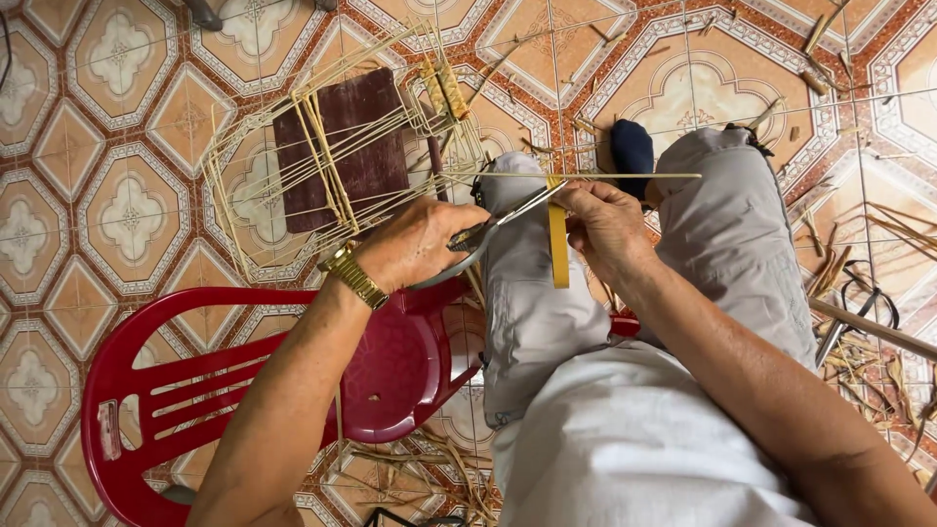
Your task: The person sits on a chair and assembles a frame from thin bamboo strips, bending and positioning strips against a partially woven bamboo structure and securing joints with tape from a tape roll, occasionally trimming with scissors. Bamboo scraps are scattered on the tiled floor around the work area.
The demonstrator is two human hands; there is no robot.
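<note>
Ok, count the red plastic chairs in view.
1. The red plastic chair stands at lower left, beside the person's knee, just under the left hand. Others may sit outside the frame.

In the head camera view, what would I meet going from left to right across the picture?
Red plastic chair → bamboo strip frame → left hand with scissors → right hand → loose bamboo scraps on the tiled floor.

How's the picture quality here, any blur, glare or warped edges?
Head view: even, soft light, only faint shadows under the red chair; mild sheen on the floor tiles, no harsh glare; left hand, right hand and knife sharp; wide-angle bending toward the edges.
</note>
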